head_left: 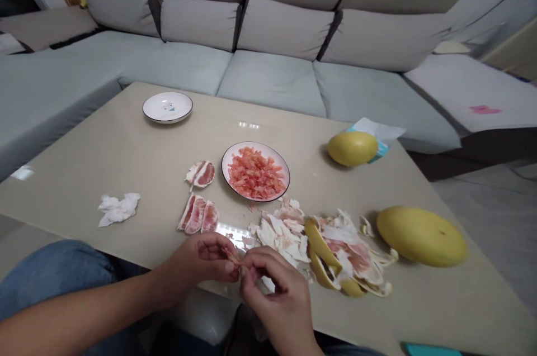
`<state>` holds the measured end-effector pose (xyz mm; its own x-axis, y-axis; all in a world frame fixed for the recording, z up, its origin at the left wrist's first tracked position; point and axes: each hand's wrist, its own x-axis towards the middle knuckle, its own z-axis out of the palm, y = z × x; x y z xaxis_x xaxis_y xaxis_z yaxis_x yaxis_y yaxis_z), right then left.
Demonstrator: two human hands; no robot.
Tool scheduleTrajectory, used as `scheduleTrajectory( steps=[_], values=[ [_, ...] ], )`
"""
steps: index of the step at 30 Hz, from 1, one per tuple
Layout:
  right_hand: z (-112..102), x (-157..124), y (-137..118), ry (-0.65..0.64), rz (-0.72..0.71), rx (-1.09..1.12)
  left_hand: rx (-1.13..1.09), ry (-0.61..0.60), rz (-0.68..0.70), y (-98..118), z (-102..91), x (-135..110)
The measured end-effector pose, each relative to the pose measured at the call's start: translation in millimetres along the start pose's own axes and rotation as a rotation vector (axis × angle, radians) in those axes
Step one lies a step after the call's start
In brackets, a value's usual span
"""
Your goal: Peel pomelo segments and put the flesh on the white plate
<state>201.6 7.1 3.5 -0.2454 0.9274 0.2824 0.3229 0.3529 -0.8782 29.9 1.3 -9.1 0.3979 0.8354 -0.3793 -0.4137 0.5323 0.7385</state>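
Note:
My left hand [205, 258] holds a small piece of pomelo flesh [231, 257] near the table's front edge. Thumb and forefinger of my right hand [279, 286] pinch at the same piece, and the fingertips of both hands meet. Beyond them, a plate [225, 176] carries a heap of peeled pink pomelo flesh [257, 174]. Left of it lie several pomelo segments with their skin on, one group [199, 215] nearer me and another [201, 174] farther off. White membrane scraps [281, 236] and yellow rind [321, 250] are piled by my right hand.
Two whole yellow pomelos stand on the right, one near [420, 235] and one farther [352, 148] against a tissue pack [382, 141]. A crumpled tissue [119, 209] lies left; a white plate [168, 107] sits at the back left. Behind the table [293, 127] is a grey sofa [268, 79].

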Motion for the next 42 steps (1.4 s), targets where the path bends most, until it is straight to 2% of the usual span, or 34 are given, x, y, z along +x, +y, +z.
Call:
scheduleTrajectory(
  steps=[3,6,14,19,24,36,42],
  values=[
    [-1,3,0,-0.022,0.065,0.048,-0.019,-0.017,-0.016,0,-0.7,0],
    [-2,4,0,-0.033,0.062,0.051,-0.023,-0.027,-0.052,3,-0.4,-1],
    [-8,-1,5,-0.045,-0.248,-0.173,-0.051,-0.085,-0.168,9,-2.6,0],
    [-14,-1,7,-0.084,-0.346,-0.26,-0.068,-0.102,-0.184,9,-4.6,1],
    [-18,1,6,-0.063,-0.425,-0.33,-0.035,-0.093,-0.217,11,-4.1,0],
    [-21,10,-2,-0.03,-0.082,-0.109,-0.037,-0.099,-0.226,14,-5.1,0],
    [-21,12,-1,-0.065,0.132,0.034,-0.029,-0.08,-0.219,17,-3.9,0]
  ],
)
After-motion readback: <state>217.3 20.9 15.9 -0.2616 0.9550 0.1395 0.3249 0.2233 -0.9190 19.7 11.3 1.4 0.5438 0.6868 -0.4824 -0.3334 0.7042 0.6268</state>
